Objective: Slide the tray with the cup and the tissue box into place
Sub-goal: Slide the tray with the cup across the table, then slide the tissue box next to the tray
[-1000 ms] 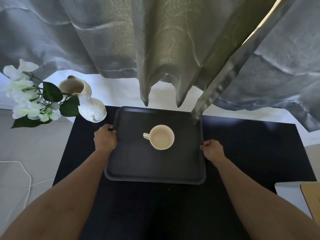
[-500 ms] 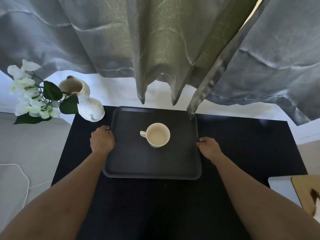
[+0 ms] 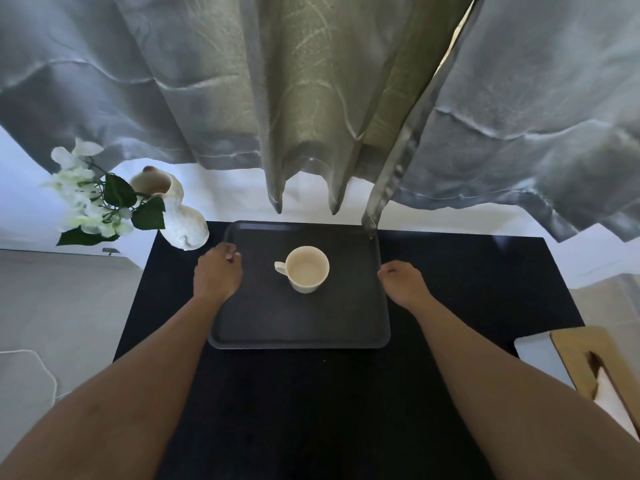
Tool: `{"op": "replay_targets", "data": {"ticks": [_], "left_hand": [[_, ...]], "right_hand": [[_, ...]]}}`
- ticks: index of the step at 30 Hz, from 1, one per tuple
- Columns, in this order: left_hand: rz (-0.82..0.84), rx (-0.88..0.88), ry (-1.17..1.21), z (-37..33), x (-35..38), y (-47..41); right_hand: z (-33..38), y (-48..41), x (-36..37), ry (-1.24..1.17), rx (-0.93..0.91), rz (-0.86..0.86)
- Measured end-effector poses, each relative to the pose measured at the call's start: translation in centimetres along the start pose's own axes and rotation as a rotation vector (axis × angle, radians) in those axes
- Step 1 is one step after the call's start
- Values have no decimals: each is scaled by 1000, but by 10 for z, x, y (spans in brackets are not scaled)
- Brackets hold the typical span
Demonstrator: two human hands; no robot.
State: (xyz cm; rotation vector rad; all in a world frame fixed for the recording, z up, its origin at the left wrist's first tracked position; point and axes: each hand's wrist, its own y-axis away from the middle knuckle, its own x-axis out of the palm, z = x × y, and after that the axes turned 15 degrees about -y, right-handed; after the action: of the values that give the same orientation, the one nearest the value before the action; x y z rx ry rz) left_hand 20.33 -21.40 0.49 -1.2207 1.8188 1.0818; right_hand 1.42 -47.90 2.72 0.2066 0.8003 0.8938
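A dark grey tray (image 3: 298,341) lies flat on the black table, its far edge near the table's back edge under the curtain. A cream cup (image 3: 308,270) stands upright on the tray, a little behind its middle, handle to the left. My left hand (image 3: 216,273) rests over the tray's left rim with the fingers curled. At the right rim, my right hand (image 3: 403,282) has its curled fingertips against the edge. The tissue box (image 3: 595,368), white with a wooden lid and a tissue sticking out, stands off the tray at the near right.
A white vase (image 3: 180,220) with white flowers (image 3: 86,202) stands at the table's back left corner, close to my left hand. Grey and green curtains (image 3: 311,116) hang over the back edge and touch the tray's far right corner. Bare black table (image 3: 467,271) lies right of the tray.
The tray and both hands have slid a little away from me toward the curtain. My left hand has shifted inward over the rim. More of the tissue box shows at the right.
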Motion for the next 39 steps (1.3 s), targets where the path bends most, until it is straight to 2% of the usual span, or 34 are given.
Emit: {"op": "replay_targets", "data": {"ticks": [11, 19, 26, 33, 39], "left_hand": [[-53, 261, -125, -53, -25, 43], [-64, 417, -177, -118, -28, 86], [12, 565, -144, -196, 8, 146], [166, 659, -188, -278, 63, 214], [192, 724, -230, -338, 104, 265]], "right_hand": [[9, 37, -22, -25, -128, 7], [-1, 65, -81, -72, -194, -53], [-56, 90, -158, -120, -167, -182], [-138, 122, -236, -126, -66, -290], [-205, 148, -283, -166, -25, -355]]}}
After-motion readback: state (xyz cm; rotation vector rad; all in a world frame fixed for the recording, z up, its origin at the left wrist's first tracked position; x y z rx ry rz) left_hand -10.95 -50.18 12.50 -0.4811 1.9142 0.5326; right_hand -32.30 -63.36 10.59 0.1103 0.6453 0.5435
